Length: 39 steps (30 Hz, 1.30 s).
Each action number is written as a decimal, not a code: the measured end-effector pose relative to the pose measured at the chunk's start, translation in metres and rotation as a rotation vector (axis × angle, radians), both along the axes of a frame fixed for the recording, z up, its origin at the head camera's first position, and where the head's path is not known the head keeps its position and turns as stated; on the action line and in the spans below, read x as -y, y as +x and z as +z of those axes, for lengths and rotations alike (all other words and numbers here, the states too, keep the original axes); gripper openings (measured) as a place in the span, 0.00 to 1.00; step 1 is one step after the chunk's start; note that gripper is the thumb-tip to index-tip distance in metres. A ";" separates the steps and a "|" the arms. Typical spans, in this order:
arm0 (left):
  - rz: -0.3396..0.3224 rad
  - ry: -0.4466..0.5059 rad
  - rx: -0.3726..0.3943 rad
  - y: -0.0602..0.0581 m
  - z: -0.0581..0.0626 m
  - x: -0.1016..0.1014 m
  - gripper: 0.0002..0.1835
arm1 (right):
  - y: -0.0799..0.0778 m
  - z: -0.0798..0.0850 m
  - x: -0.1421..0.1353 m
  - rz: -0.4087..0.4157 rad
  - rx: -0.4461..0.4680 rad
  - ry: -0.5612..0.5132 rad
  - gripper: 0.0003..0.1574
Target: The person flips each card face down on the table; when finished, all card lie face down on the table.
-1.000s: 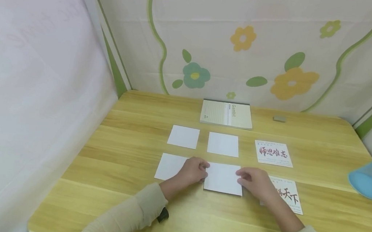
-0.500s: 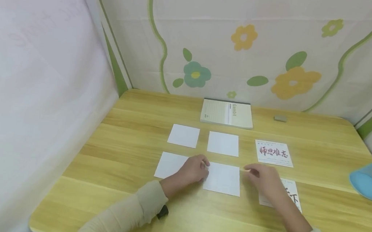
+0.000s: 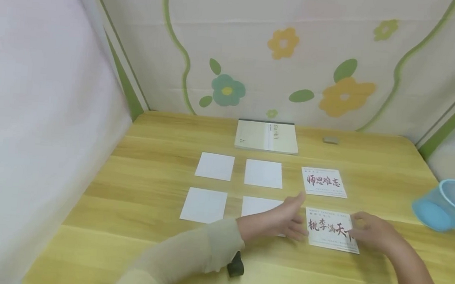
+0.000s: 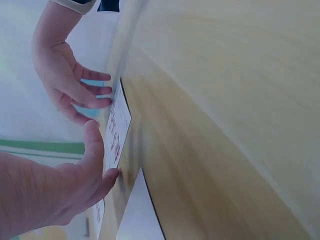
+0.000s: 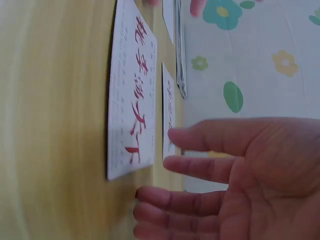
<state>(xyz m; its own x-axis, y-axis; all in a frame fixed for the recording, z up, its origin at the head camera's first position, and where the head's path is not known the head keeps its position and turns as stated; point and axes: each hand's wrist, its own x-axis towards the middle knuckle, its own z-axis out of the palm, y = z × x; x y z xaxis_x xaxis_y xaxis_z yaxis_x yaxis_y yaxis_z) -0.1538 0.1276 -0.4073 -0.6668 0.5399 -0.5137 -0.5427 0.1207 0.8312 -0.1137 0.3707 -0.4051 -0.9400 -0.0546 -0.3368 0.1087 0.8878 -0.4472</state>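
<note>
A white card with red Chinese lettering point(image 3: 326, 236) lies flat on the wooden table. My left hand point(image 3: 279, 219) is at its left side, thumb and fingers apart, overlapping one blank white card point(image 3: 256, 204) in the head view. Across from it my right hand point(image 3: 376, 234) is by the card's right edge; the right wrist view shows its fingers extended and the palm holding nothing. Behind lies a second lettered card point(image 3: 323, 189). Other blank cards, one at the lower left point(image 3: 203, 205) and two in the back row point(image 3: 215, 166), complete the two rows.
A cream notepad point(image 3: 256, 135) lies at the back of the table, with a small grey block point(image 3: 330, 140) to its right. On the right edge a blue mesh cup point(image 3: 432, 209) is tilted. Floral fabric point(image 3: 239, 45) hangs behind the table.
My left hand has left the gap between the lower blank cards and moved right to the lettered card. My right hand has moved right, from the blank card to the lettered card's far side.
</note>
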 end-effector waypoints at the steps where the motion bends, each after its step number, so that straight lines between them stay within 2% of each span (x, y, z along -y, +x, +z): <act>1: 0.023 0.013 0.020 0.000 -0.001 -0.004 0.42 | 0.000 -0.002 0.002 0.000 -0.006 -0.009 0.32; 4: 0.100 0.044 0.074 0.001 -0.003 -0.013 0.42 | -0.001 -0.004 0.011 -0.010 -0.022 -0.024 0.36; 9: 0.199 0.075 0.145 0.002 -0.004 -0.015 0.40 | -0.001 0.000 0.022 -0.029 -0.018 -0.009 0.42; 13: 0.250 0.102 0.148 0.002 -0.005 -0.015 0.26 | 0.002 0.007 0.033 -0.047 0.046 -0.155 0.49; 16: 0.212 0.146 0.107 0.001 -0.006 -0.016 0.17 | 0.005 0.013 0.043 -0.044 0.097 -0.344 0.49; 18: 0.167 0.163 0.070 0.002 -0.007 -0.018 0.15 | 0.006 0.017 0.049 -0.025 0.105 -0.453 0.47; 21: 0.106 0.161 0.016 0.003 -0.008 -0.020 0.13 | 0.006 0.023 0.055 -0.007 0.054 -0.572 0.42; 23: 0.103 0.116 -0.019 0.005 -0.010 -0.022 0.12 | 0.007 0.027 0.056 -0.025 -0.019 -0.600 0.37; 28: 0.155 -0.094 -0.118 0.004 -0.014 -0.024 0.14 | 0.010 0.037 0.049 -0.116 -0.222 -0.591 0.29; 32: 0.152 -0.176 -0.179 0.001 -0.016 -0.024 0.17 | 0.013 0.038 0.034 -0.160 -0.314 -0.591 0.27; 35: 0.130 -0.232 -0.247 -0.004 -0.019 -0.024 0.15 | 0.013 0.032 0.020 -0.174 -0.334 -0.472 0.25; 39: 0.080 -0.343 -0.356 -0.008 -0.025 -0.028 0.12 | 0.012 0.014 0.006 -0.143 -0.294 -0.217 0.21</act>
